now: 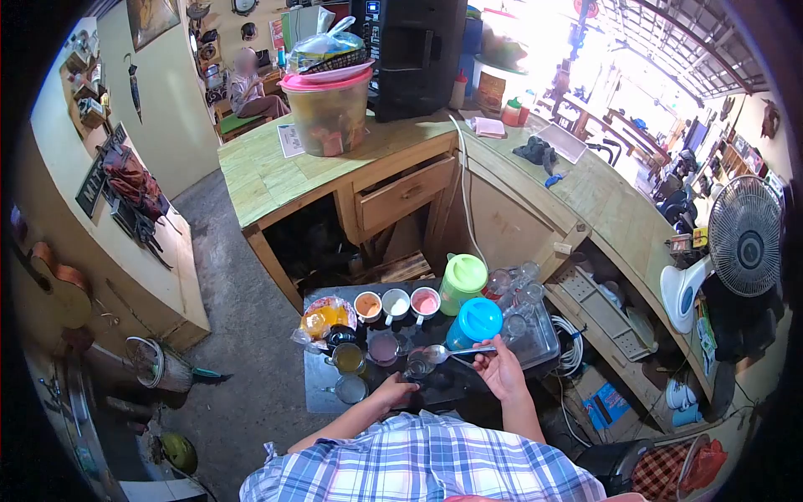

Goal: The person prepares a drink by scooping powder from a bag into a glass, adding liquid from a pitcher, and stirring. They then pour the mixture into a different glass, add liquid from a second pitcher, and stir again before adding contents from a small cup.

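My right hand (501,373) pinches the handle of a metal spoon (437,353), its bowl over a clear glass (418,366). Below it, my left hand (393,391) grips that glass near its lower side. Left of it stand glass mugs with purplish (383,348), yellowish (349,359) and pale (351,389) contents. Behind them is a row of white cups holding orange (367,306), white (396,303) and pink (425,302) contents. A pitcher with a blue lid (480,318) and one with a green lid (465,274) stand near my right hand.
A plate with bagged yellow items (324,321) sits at the low table's left. Several clear glasses lie in a plastic tray (544,339) at right. A wooden counter (401,159) wraps around behind, bearing a pink-lidded bucket (326,109). A fan (747,237) stands right; a person sits far back.
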{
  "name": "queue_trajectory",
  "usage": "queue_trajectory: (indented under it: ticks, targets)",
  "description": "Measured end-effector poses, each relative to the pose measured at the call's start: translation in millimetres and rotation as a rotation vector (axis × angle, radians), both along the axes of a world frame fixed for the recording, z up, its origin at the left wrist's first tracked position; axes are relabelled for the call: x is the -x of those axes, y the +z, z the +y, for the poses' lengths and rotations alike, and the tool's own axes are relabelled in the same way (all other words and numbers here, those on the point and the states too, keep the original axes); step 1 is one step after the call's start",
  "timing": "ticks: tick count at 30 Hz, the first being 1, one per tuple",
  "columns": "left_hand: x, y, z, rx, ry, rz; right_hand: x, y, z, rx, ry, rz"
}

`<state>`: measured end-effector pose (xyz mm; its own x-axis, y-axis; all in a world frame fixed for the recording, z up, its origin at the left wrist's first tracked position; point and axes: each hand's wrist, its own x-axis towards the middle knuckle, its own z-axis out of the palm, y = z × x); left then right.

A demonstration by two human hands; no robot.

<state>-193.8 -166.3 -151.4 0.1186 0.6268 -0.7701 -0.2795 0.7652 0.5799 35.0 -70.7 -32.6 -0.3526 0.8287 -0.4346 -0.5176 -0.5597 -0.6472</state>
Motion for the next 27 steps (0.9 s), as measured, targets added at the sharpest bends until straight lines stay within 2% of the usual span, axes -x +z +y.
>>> queue_trajectory:
  ticks: [3, 5, 7, 8, 10, 11, 13, 15, 17, 19, 20, 22, 26, 27]
  targets:
    - [-2, -11, -1, 0.042, 0.066, -0.065, 0, 3, -2, -0.007, -0.023, -0.006]
    - [0, 3, -3, 0.085, 0.126, -0.117, 1, 5, -2, -0.007, -0.037, -0.004]
    - [2, 76, -6, 0.154, 0.147, -0.17, 0, 3, -1, -0.021, -0.098, -0.002]
    - [5, 92, -10, 0.156, 0.149, -0.17, 0, 1, 0, -0.018, -0.097, -0.002]
    - [19, 113, -20, -0.17, 0.09, -0.244, 0, -4, 3, -0.03, -0.142, 0.041]
    - [27, 121, -23, -0.168, 0.097, -0.243, 2, -5, 3, -0.027, -0.136, 0.04]
    - [46, 133, -27, -0.47, 0.166, -0.141, 6, -7, 4, 0.003, -0.204, 0.023]
    - [68, 147, -25, -0.685, 0.325, -0.053, 10, -7, 4, 0.003, -0.193, 0.031]
    - [94, 143, -23, -0.896, 0.456, 0.388, 16, -1, 1, -0.022, -0.212, 0.018]
    - [110, 157, -23, -0.922, 0.638, 0.829, 15, -7, 1, -0.041, -0.186, 0.033]
    - [121, 157, -26, -0.917, 0.639, 0.834, 16, -8, 1, -0.042, -0.173, 0.033]
    - [140, 157, -29, -0.867, 0.538, 1.098, 17, -8, 0, -0.058, -0.154, 0.047]
    - [155, 140, -23, -0.738, 0.485, 0.937, 16, -14, -6, -0.049, -0.166, 0.038]
    - [158, 131, -20, -0.714, 0.336, 0.998, 15, -15, -7, -0.047, -0.169, 0.05]
